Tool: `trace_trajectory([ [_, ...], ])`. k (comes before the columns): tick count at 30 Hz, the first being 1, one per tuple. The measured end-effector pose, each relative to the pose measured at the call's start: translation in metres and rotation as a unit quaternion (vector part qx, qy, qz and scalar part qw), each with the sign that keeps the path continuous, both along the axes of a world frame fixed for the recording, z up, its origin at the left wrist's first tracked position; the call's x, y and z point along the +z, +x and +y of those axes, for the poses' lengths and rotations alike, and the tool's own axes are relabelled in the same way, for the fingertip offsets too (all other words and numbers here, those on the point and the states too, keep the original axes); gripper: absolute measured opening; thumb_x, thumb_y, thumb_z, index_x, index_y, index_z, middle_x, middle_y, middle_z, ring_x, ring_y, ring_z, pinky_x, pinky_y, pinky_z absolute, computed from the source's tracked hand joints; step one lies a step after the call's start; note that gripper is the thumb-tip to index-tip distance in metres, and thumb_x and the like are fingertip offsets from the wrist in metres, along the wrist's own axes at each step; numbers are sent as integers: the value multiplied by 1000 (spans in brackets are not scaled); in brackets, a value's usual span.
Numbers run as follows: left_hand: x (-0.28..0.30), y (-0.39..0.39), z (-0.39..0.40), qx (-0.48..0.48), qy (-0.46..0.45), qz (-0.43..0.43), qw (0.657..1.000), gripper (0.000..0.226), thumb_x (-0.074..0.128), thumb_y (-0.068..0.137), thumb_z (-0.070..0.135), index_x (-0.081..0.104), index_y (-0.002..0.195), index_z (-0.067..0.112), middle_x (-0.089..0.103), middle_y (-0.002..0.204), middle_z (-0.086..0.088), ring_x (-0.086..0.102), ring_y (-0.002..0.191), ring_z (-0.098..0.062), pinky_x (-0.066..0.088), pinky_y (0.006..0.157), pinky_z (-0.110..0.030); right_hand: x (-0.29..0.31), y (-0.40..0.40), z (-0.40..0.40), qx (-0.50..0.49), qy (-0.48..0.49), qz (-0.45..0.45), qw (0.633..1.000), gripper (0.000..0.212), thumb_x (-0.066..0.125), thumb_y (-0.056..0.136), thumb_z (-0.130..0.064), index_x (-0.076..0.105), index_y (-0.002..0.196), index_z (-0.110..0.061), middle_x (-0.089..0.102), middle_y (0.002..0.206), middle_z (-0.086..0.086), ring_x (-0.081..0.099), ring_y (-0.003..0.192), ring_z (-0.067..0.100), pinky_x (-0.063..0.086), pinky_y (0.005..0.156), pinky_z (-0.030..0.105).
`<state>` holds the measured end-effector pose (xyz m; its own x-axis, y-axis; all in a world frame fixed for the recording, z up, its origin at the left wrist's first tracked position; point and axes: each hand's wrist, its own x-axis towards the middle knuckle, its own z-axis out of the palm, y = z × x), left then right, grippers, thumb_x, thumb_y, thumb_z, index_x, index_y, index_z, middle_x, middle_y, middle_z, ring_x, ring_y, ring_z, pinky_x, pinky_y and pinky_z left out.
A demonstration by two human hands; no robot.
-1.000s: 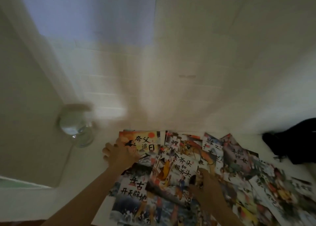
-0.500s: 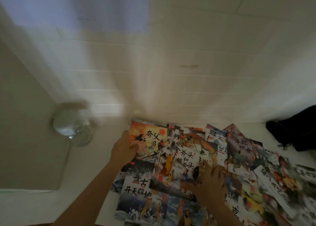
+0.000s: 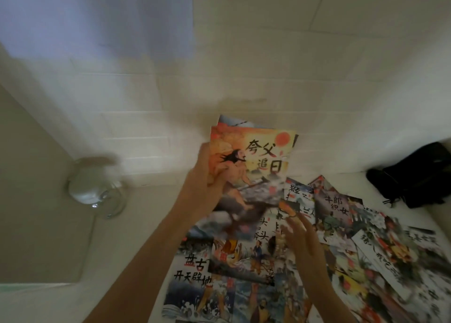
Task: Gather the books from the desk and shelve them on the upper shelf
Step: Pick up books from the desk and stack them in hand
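Books [image 3: 244, 269]: thin paper picture books, printed covers with a slight sheen. Raised book [image 3: 253, 166]: same paper cover, semi-gloss. Surface [image 3: 136, 225]: smooth, matt, off-white. Wall [image 3: 268, 54]: smooth tile, faint gloss. Round object [image 3: 95, 188]: clear, glossy, looks like glass. Black bag [image 3: 415, 176]: matt cloth.

Your white desk [image 3: 136, 237] carries a loose, overlapping spread of picture books [image 3: 329, 237] across its middle and right. A clear glass globe [image 3: 95, 188] sits on it near the left wall, and a black bag [image 3: 412, 176] lies at its far right.
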<state>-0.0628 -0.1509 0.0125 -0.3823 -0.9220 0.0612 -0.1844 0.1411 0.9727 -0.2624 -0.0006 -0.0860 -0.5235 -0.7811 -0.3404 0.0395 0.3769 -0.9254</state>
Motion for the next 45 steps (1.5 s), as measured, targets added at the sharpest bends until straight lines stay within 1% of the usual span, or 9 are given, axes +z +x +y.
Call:
trace_trajectory([
  [2,-26,-17,8,-30,66,46,996,34,56,94,5,39,122,15,62,107,2,66,96,-6,58,79,-26,16,-4,2,-21,-34,-96,995,53,58,83,-46,52,132,-27,64,127,3,66,108,17,56,86,35],
  [6,-84,-31,31,-40,101,96,989,36,51,92,-8,39,124,4,43,79,-34,51,77,-32,48,101,-38,9,-9,15,23,-9,97,995,40,69,84,-4,54,112,-28,70,98,-4,69,82,-4,59,75,24],
  [10,-119,-29,46,-106,152,119,975,49,48,90,-17,32,135,-7,33,74,-24,41,75,-26,47,94,-33,-16,-13,34,79,97,190,974,64,77,73,-49,50,127,-26,59,125,-8,57,115,8,53,94,39],
  [14,-142,-31,71,-128,162,-1,978,61,60,93,20,30,146,22,58,129,6,55,119,-12,45,102,-33,-31,-9,37,50,97,174,979,82,75,75,-48,34,144,-27,47,142,-8,49,127,19,51,97,36],
  [17,-143,-38,78,-63,176,-60,980,52,57,94,7,35,135,30,55,119,15,52,103,15,43,95,-14,-34,-7,29,16,117,139,983,74,67,85,-36,29,147,-25,47,142,3,55,122,23,54,93,34],
  [22,-140,-42,70,34,125,-224,966,57,63,90,15,37,140,11,44,129,-11,40,121,-26,32,99,-30,-34,-16,12,19,146,173,974,41,57,96,-13,49,136,-11,61,100,-1,58,75,1,47,51,10],
  [28,-137,-11,76,113,97,-391,908,72,62,87,39,26,146,21,20,150,-14,19,137,-32,26,111,-43,-40,-19,7,76,195,294,933,81,74,68,-61,49,133,-19,59,118,1,54,110,25,51,92,44],
  [37,-143,12,92,141,128,-550,813,113,71,60,71,16,143,16,27,131,-17,38,116,-30,43,93,-36,-43,12,23,226,258,395,852,103,66,70,-72,14,151,-36,3,161,6,9,147,34,25,111,60],
  [45,-157,41,70,147,196,-374,895,51,80,70,29,57,108,5,63,107,-16,62,95,-33,52,82,-36,-47,13,24,211,271,408,846,108,49,52,-94,26,145,-43,7,160,11,7,147,36,23,112,59],
])
